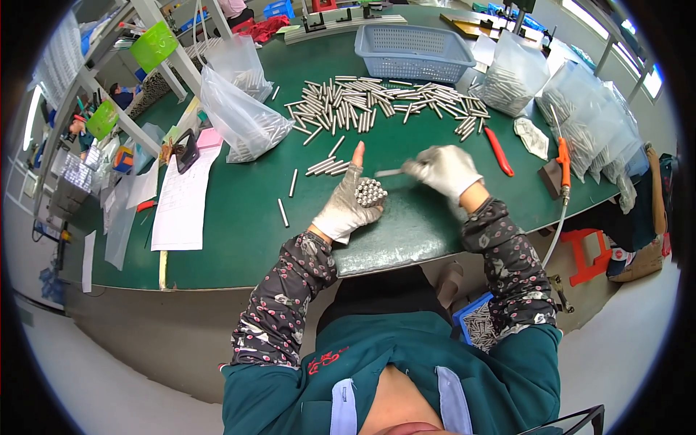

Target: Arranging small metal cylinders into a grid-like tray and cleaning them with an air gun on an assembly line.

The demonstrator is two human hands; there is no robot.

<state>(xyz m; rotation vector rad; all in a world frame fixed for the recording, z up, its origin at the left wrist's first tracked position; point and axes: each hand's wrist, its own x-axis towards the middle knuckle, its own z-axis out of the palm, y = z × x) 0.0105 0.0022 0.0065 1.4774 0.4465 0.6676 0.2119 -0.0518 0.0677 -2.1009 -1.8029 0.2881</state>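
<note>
A gloved left hand (pixel 344 209) grips a bundle of metal pins (pixel 370 193) over a green worktable (pixel 428 225) as the right hand (pixel 444 172), blurred, appears to pinch a single pin (pixel 389 173) near it; farther back, loose pins (pixel 349 103) lie spread before a light-blue basket (pixel 413 68).

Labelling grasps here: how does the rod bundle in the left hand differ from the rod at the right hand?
Count: the left hand grips a rod bundle; the right hand has a single rod.
Pose: the bundle's ends face the camera; the single rod points sideways.
Sharpness: the bundle looks crisp; the single rod is blurred.
Shared: silvery colour.
</note>
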